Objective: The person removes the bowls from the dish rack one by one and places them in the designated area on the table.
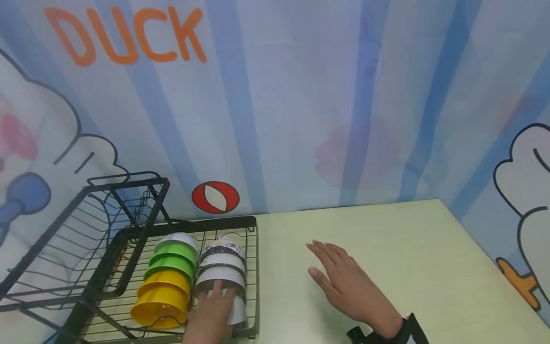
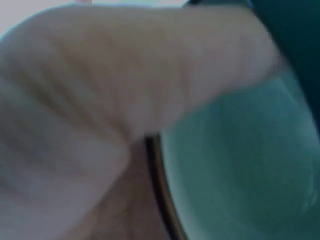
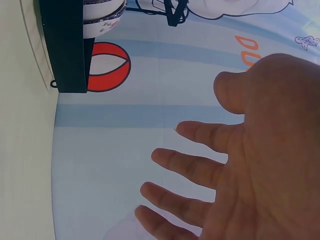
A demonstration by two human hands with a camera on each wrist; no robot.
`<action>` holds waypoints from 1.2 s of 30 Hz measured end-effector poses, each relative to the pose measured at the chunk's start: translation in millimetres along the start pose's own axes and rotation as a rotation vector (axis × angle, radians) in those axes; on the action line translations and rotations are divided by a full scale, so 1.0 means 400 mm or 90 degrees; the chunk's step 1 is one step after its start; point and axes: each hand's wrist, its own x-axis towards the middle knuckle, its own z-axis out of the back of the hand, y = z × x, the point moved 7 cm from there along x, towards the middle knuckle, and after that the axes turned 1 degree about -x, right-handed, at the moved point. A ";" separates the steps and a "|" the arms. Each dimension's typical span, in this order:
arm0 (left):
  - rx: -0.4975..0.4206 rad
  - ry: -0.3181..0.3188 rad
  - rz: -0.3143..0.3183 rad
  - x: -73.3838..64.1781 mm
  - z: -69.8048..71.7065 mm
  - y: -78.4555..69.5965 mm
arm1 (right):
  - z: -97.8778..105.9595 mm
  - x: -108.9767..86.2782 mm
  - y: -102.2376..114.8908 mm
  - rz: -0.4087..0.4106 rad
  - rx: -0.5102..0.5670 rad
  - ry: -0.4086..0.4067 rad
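Observation:
My left hand (image 1: pixel 210 316) reaches into the dish rack at the front of the right-hand row of bowls. Its fingers go over the rim of the front white bowl (image 1: pixel 237 310). Close up in the left wrist view, the thumb (image 2: pixel 165 65) lies across the inside of this dark-rimmed bowl (image 2: pixel 240 165), and the hand pinches its wall. Behind it stand more white bowls (image 1: pixel 222 274), tilted on edge, some with a floral pattern. My right hand (image 1: pixel 350 289) hovers over the table right of the rack, fingers extended and holding nothing.
Yellow bowls (image 1: pixel 159 306), green bowls (image 1: pixel 174 260) and a white one line the rack's left row. The black wire dish rack (image 1: pixel 257 282) has a raised side basket (image 1: pixel 64 248) at left. A pale table (image 1: pixel 386 239) meets a printed cloth backdrop (image 1: pixel 296 119).

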 end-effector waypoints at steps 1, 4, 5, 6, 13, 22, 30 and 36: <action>0.004 -0.008 -0.002 -0.002 0.000 -0.004 | 0.002 0.000 -0.002 0.001 0.000 0.000; 0.022 -0.035 -0.009 -0.009 -0.005 -0.014 | 0.006 -0.001 -0.009 -0.002 0.006 0.000; 0.031 -0.042 -0.013 -0.011 -0.008 -0.015 | 0.008 -0.002 -0.011 -0.004 0.008 0.001; 0.043 -0.048 -0.018 -0.012 -0.009 -0.016 | 0.011 -0.002 -0.011 -0.001 0.008 -0.002; 0.162 -0.108 -0.090 -0.010 0.002 -0.005 | 0.029 0.000 -0.010 0.010 0.016 -0.022; 0.204 -0.128 -0.143 -0.035 0.001 0.025 | 0.035 -0.005 -0.012 0.009 0.020 -0.027; 0.196 -0.184 -0.138 -0.063 0.004 0.038 | 0.038 -0.008 -0.021 -0.004 0.013 -0.027; 0.181 -0.222 -0.128 -0.086 0.021 0.034 | 0.032 -0.010 -0.018 -0.002 0.019 -0.024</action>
